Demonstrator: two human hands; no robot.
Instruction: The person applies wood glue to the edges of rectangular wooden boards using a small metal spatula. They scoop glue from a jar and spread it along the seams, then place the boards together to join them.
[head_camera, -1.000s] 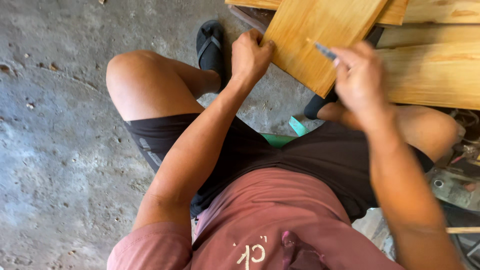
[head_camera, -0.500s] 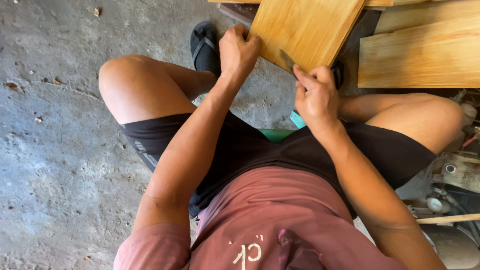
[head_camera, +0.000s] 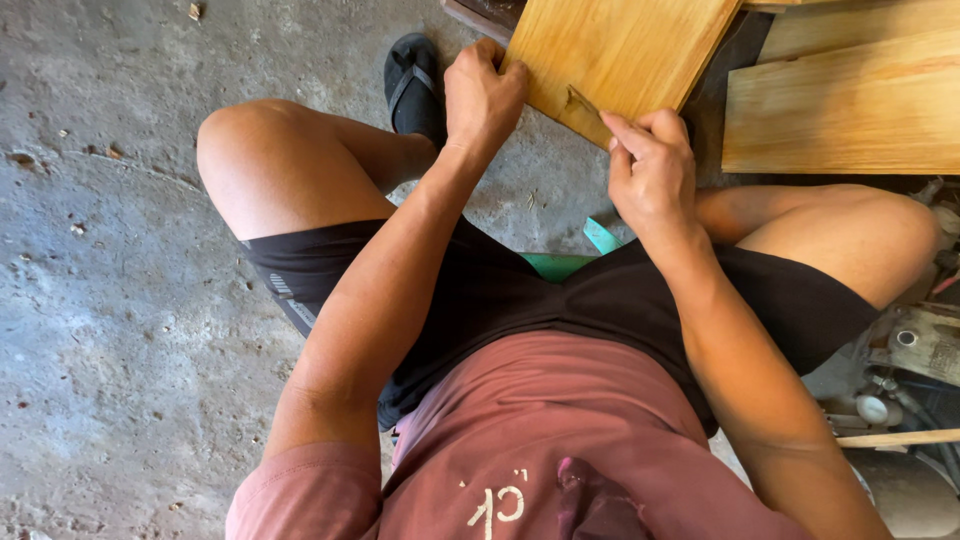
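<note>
Wooden board (head_camera: 620, 50): left hand (head_camera: 482, 95) fingers clamp near edge; right hand (head_camera: 652, 170) pinches thin tool (head_camera: 582, 100) on surface.

I see a wooden board (head_camera: 620, 50), honey-yellow with visible grain, held tilted above the concrete floor, its lower corner pointing toward the knees. My left hand (head_camera: 482, 92) grips its left edge. My right hand (head_camera: 652, 172) pinches a small thin tool (head_camera: 583, 100), its tip pressed against the board's face near the lower edge.
</note>
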